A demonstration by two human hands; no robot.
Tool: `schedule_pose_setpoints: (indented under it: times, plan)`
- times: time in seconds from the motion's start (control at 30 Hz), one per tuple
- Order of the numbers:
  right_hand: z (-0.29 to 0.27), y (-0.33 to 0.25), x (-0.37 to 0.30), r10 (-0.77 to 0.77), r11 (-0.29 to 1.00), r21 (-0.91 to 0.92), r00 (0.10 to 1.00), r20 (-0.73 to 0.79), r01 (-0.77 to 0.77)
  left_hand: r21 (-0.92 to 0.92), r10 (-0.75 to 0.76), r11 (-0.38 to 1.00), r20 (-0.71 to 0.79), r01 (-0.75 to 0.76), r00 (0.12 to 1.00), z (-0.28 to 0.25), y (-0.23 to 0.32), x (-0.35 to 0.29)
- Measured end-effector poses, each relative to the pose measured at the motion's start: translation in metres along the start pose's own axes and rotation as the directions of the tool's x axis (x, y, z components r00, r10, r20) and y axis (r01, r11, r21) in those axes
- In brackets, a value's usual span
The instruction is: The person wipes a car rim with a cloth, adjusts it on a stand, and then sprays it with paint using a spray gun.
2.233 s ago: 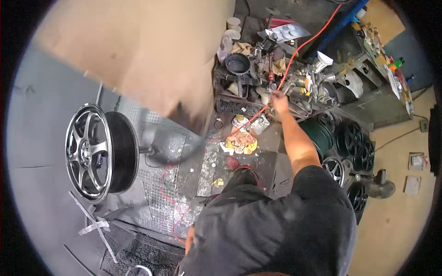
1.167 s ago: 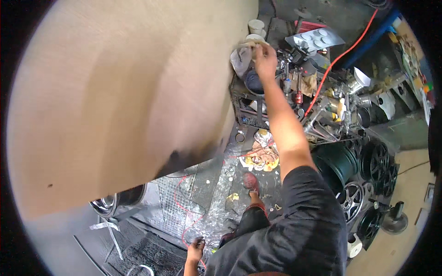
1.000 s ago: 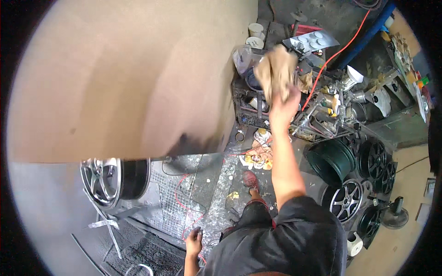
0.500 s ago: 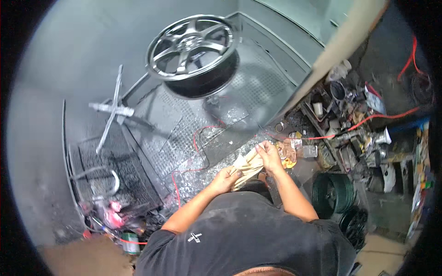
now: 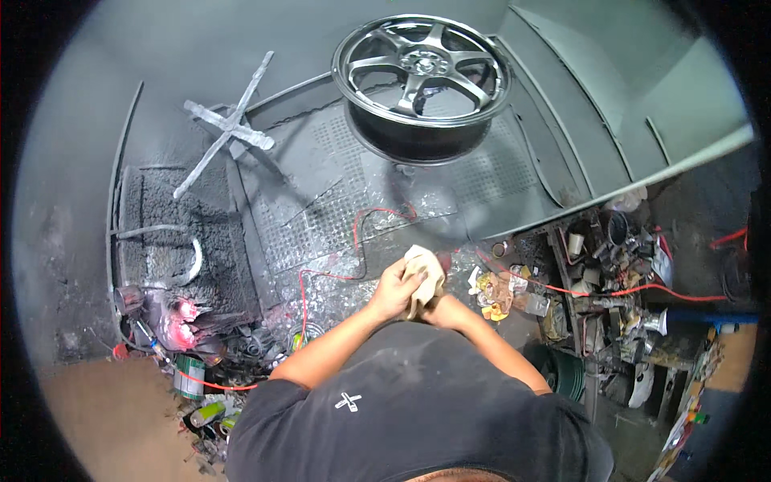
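Cloth [image 5: 424, 271], cream-coloured, crumpled: before the dark shirt [image 5: 426, 386], gripped in left hand [image 5: 393, 289]; right hand [image 5: 439, 310] at its lower side, finger closure hidden. Six-spoked, glossy dark metal wheel [image 5: 424, 63]: well beyond the hands.

The cloth [image 5: 425, 271] is pale beige and crumpled, with soft folds. The left hand [image 5: 395, 289] holds it by the left side, and it partly covers the right hand [image 5: 440, 310] at its lower right.

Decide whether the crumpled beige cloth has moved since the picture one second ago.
Yes: the crumpled beige cloth, then over the cluttered dark metal bench, is now left of it in view, in the left hand.
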State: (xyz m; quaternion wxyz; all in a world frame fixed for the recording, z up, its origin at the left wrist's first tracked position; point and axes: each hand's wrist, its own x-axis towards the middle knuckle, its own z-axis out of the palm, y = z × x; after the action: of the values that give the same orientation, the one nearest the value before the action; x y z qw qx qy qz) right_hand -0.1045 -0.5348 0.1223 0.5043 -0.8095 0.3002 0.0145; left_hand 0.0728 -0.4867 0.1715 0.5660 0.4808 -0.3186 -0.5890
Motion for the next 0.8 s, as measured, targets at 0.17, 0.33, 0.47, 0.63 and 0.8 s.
schedule_pose_setpoints:
  times: [0.17,0.33,0.47,0.63,0.8]
  plan:
    - [-0.106,0.018,0.02,0.209,0.93,0.339,0.963,-0.167,-0.143,0.723,0.544,0.559,0.05,-0.406,0.837,-0.03,0.104,0.106]
    - [-0.211,0.045,0.062,0.114,0.943,0.328,0.882,-0.457,0.048,0.961,0.536,0.01,0.23,-0.278,0.812,-0.11,0.207,0.216]
    - [-0.289,0.005,0.118,-0.038,0.963,0.16,0.698,-0.715,0.216,0.951,0.36,-0.264,0.252,-0.161,0.898,-0.088,0.19,0.281]
    - [-0.32,-0.042,0.203,-0.329,0.9,-0.084,0.54,-0.775,0.427,0.961,0.46,-0.218,0.255,-0.17,0.85,-0.06,0.17,0.285]
    - [-0.319,-0.034,0.24,-0.459,0.881,-0.459,0.446,-0.768,0.115,0.958,0.412,-0.26,0.227,-0.125,0.883,-0.118,0.18,0.292]
